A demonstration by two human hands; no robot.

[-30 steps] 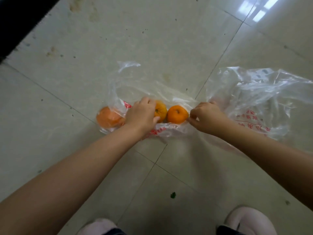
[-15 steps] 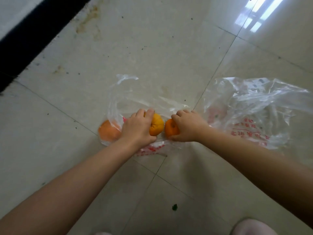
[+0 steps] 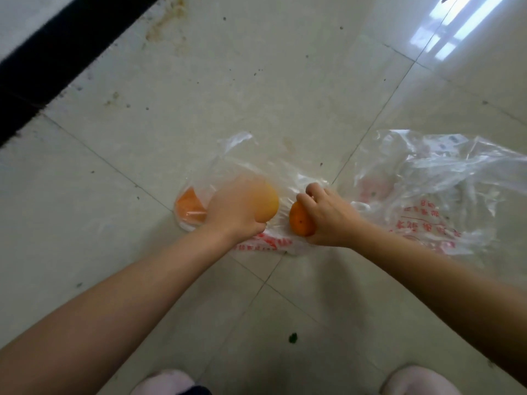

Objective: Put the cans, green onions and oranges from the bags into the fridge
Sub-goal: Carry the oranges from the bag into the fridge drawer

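Observation:
A clear plastic bag with red print lies on the tiled floor. My left hand grips a yellow-orange orange, blurred by motion, just above the bag. My right hand grips a darker orange beside it. A third orange lies inside the bag at its left end, seen through the plastic. No cans or green onions are plainly visible.
A second, crumpled clear bag with red print lies to the right. A black strip runs along the floor's upper left. My two slippers show at the bottom edge. A small green scrap lies on the tile.
Both hands closed round an orange each and have lifted them a little off the bag. The camera has tilted up, showing more floor ahead.

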